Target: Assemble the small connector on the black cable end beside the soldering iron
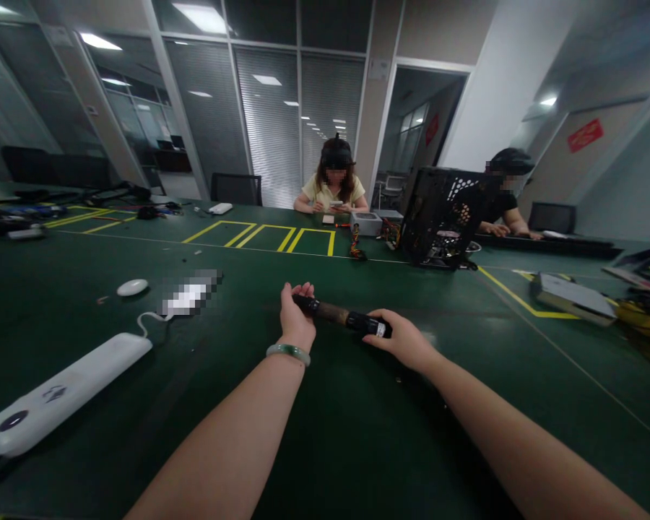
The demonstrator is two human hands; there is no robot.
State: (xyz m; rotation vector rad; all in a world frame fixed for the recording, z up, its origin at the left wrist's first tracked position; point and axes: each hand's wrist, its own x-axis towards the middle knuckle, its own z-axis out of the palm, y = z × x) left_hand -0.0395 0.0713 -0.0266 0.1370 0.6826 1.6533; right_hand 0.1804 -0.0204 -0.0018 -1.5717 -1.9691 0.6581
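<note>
Between my two hands a dark tube-shaped object (333, 313) with black ends and a brownish middle lies at a slant above the green table (222, 419). My left hand (297, 318) is wrapped round its left end, fingers curled behind it. A light bangle (288, 353) circles my left wrist. My right hand (398, 336) grips the right end, near a small white label (380, 329). The object's far side is hidden.
A white power bank-like device (68, 393) with a cable lies at the left, near a white oval object (133, 287). Farther back stand a black computer case (444, 217) and a grey metal box (365, 223). Two people (333, 180) sit across the table.
</note>
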